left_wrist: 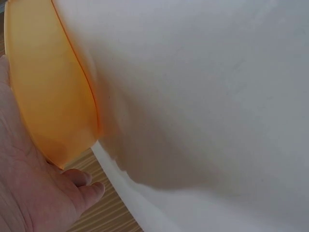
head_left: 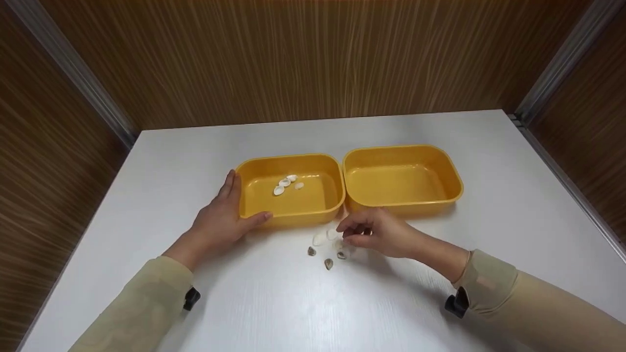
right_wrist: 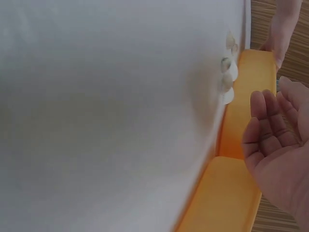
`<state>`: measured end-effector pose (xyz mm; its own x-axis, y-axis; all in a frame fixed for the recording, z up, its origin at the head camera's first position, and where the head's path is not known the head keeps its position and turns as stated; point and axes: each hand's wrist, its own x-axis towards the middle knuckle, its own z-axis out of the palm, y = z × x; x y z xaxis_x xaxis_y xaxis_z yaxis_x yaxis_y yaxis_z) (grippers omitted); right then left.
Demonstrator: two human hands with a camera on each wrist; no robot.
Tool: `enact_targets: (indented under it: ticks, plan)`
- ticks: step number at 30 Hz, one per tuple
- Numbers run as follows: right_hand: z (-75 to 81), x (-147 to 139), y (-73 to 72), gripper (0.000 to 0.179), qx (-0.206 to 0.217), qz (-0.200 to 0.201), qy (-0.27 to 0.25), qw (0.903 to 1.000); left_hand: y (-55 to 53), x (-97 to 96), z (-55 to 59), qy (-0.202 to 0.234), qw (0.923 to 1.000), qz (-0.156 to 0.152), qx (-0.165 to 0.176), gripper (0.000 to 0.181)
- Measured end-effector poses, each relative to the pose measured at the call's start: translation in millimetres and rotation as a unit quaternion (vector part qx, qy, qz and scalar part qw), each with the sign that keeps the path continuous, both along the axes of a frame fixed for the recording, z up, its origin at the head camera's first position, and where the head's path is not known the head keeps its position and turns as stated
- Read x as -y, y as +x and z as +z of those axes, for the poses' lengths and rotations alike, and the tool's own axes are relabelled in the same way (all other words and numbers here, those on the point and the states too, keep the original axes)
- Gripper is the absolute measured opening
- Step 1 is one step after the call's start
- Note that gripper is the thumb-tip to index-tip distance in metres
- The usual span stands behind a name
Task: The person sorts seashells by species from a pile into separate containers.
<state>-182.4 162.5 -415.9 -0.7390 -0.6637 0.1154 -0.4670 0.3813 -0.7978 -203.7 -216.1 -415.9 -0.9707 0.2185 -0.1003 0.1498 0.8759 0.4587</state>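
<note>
My left hand (head_left: 218, 215) rests against the left yellow tray (head_left: 305, 213). Its fingers lie along the tray's left side and the thumb touches the near rim. Several small white shells (head_left: 284, 182) lie inside that tray. In the head view my right hand (head_left: 384, 232) is over a loose group of shells on the table, fingers loosely bent, with nothing seen in its grasp. White shells (head_left: 319, 239) lie partly hidden near its fingertips. Darker shells (head_left: 328, 264) lie just nearer to me. The right wrist view shows the right hand's (right_wrist: 282, 140) bent fingers apart from the shells (right_wrist: 228, 79).
A second yellow tray (head_left: 403, 183), with no shells visible in it, stands right beside the first. Both sit on a white table (head_left: 274, 303). Wood-grained panels (head_left: 313, 58) rise behind the table and on both sides.
</note>
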Motion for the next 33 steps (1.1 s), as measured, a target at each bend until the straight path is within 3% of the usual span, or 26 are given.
enact_targets:
  ticks: [7,16,33]
  plan:
    - [-18.0,-2.2,-3.2,0.016,0.04,-0.007,0.004,0.9992,-0.9,0.2,-1.1,-0.006,1.0,-0.001,-0.005,0.134]
    - [-28.4,-0.2,-7.7,0.016,0.062,-0.011,0.015,0.9979,-1.5,-0.8,0.0,-0.005,1.0,0.003,-0.001,0.135]
    - [-36.3,1.3,-10.0,0.02,0.043,0.016,0.018,0.9988,-1.9,-1.6,0.5,-0.019,0.9998,0.0,0.003,0.135]
